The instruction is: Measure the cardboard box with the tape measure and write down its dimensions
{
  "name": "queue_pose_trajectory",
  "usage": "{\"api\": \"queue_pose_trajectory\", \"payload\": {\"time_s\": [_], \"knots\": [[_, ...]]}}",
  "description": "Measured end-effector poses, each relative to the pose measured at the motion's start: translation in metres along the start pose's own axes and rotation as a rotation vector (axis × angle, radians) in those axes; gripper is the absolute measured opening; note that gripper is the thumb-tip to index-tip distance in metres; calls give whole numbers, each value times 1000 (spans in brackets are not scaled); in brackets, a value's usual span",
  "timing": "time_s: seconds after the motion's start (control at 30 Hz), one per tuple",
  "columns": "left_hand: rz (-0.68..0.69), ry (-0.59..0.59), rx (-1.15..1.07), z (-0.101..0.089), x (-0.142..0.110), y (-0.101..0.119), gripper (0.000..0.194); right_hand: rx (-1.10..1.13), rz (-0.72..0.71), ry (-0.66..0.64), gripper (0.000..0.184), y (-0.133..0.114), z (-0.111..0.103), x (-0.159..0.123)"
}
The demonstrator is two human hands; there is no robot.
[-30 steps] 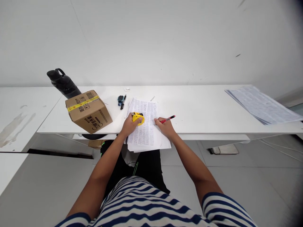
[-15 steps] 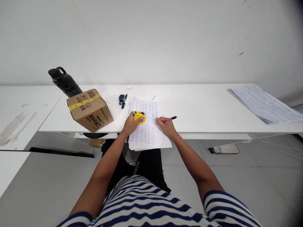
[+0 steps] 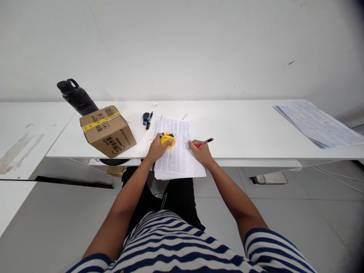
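my left hand (image 3: 156, 149) clasps the tape (image 3: 167, 141), over the paper (image 3: 170, 165), which overhangs the table's (image 3: 244, 131) near edge. my right hand (image 3: 201, 153) pinches the pen (image 3: 205, 142). i judge the page mostly written over; near right corner bare. remainder unclear.

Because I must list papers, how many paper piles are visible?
2: the central paper pile at the left hand and right hand, and the far-right paper pile on the table. Others may be hidden.
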State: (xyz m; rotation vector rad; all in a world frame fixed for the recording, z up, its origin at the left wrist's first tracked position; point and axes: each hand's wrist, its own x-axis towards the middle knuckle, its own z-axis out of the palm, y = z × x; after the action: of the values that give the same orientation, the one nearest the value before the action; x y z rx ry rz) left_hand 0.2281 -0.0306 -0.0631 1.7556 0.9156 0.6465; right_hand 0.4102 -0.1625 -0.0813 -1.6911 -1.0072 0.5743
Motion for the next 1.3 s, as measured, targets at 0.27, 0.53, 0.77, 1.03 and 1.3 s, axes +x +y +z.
{"api": "queue_pose_trajectory", "payload": {"time_s": [0.27,0.53,0.77,1.03,1.3], "knots": [[-1,4,23,0,-1,2,45,-21,-5,16,48,1,-1,2],[-5,-3,20,-1,0,2,44,-20,3,-2,47,1,-2,2],[9,-4,12,0,0,-1,45,-17,-13,36,48,3,0,2],[6,27,43,1,0,-4,45,-55,24,26,45,-3,2,1],[137,-12,-405,-9,-18,15,49,-511,-51,144,31,-14,-2,20]]}}
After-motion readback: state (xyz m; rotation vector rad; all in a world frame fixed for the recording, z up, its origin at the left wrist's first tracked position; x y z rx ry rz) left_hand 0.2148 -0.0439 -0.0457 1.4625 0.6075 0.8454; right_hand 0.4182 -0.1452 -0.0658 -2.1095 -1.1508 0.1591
